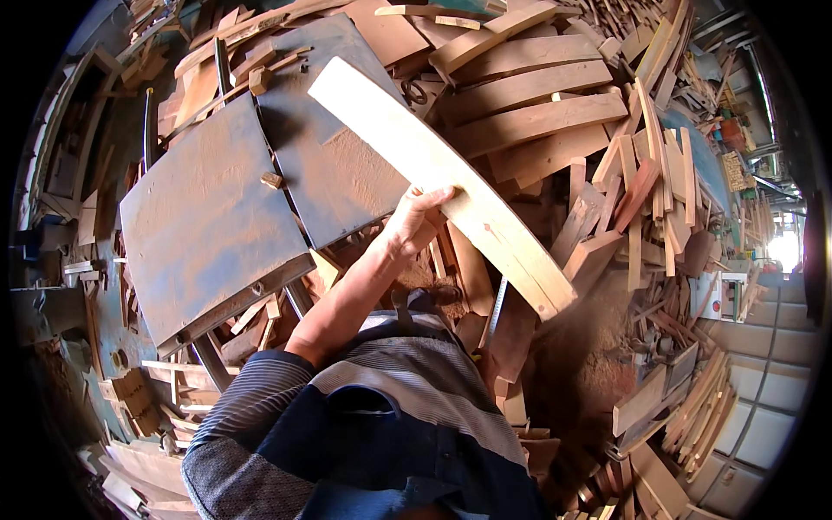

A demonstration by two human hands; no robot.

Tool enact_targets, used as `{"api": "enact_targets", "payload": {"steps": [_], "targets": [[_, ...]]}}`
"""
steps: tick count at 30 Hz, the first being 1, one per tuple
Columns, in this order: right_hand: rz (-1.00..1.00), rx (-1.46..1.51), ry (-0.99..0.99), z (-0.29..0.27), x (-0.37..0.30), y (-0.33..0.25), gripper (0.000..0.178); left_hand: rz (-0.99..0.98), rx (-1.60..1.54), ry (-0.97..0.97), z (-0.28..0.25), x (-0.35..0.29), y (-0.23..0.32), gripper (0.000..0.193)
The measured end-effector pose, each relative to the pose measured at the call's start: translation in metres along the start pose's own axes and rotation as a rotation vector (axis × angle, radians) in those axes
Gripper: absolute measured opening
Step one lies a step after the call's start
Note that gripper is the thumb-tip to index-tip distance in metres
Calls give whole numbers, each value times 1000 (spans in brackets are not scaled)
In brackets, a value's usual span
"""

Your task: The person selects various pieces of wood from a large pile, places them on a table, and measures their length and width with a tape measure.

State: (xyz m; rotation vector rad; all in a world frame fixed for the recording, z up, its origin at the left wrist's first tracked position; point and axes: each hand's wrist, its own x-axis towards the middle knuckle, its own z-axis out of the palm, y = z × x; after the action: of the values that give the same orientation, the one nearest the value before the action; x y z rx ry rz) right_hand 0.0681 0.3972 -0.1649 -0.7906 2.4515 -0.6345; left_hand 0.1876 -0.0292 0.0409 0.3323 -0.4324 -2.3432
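Observation:
My left hand (418, 217) grips a long pale wooden board (459, 195) at the middle of its near edge, thumb on the upper face. The board is held up at a slant, its far end over a dusty metal machine table (347, 178) and its near end to the right. A crack and a small knot mark the face near that end. Beside my body, my right hand (488, 367) shows only in small part, closed at the lower end of a tape measure (497, 305). Its white blade sticks up under the board; most of the fingers are hidden.
Sawdust and a small wood block (271, 180) lie on the metal table by its slot. Curved planks (533, 87) are stacked beyond the board. Upright offcuts (663, 165) crowd the right, above a sawdust heap (607, 368). More scrap wood (130, 403) lies at lower left.

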Motion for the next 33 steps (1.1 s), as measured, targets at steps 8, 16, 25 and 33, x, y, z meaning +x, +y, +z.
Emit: {"api": "enact_targets", "payload": {"steps": [8,16,25,33], "targets": [[-23,-110,0,0,-11,-6,21,4,-71,108,-26,-19,3,41],[362,336,73,9,-23,3,30,-13,-165,115,-38,-18,-15,27],[474,462,20,68,-79,144,37,-128,-219,124,-47,-13,-40,44],[421,269,-84,56,-75,149,36,-151,-156,148,-51,-15,-46,49]]}}
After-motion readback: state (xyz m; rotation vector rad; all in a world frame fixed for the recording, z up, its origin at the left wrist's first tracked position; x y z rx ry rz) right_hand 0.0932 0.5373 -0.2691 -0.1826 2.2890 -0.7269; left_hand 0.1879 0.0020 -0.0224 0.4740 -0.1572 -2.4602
